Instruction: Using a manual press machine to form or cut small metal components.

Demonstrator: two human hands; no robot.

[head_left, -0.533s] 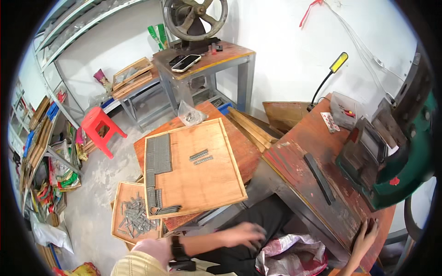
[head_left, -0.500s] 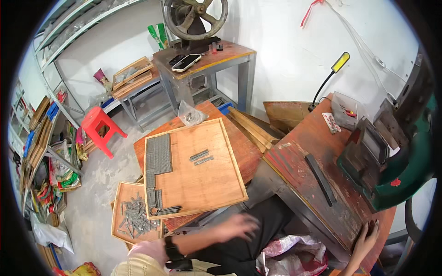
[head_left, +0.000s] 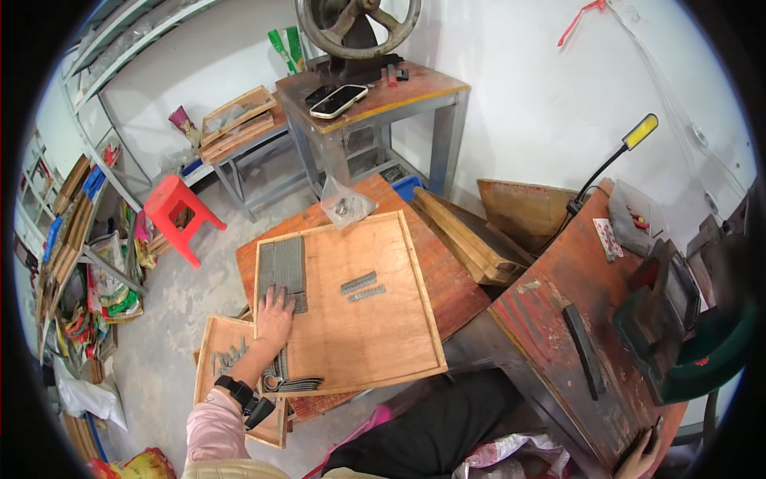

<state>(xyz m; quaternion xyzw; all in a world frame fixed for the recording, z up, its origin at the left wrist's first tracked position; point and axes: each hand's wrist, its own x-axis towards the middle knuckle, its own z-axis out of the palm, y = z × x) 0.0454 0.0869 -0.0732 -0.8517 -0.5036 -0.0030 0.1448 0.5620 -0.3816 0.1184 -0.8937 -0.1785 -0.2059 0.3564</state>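
Observation:
My left hand (head_left: 274,317), a dark band on its wrist, lies with fingers spread over the lower end of a block of grey ridged metal strips (head_left: 281,265). These strips stand in tight rows along the left side of a shallow wooden tray (head_left: 363,335). Two short groups of strips (head_left: 363,287) lie apart in the tray's middle, and a curved row (head_left: 294,384) runs along its near left corner. My right hand (head_left: 638,458) rests at the near edge of the right-hand worktable, fingers extended and partly cut off by the view.
A lower wooden tray (head_left: 209,369) with loose metal pieces sits partly under my left arm. On the right worktable (head_left: 550,319) are a dark bar (head_left: 584,351) and a green machine (head_left: 702,351). A clear bag (head_left: 347,206) touches the tray's far edge; a red stool (head_left: 182,214) stands left.
My left hand has swung from above my lap to the left, onto the strips in the tray. The view has shifted, and my right hand now shows lower at the table edge.

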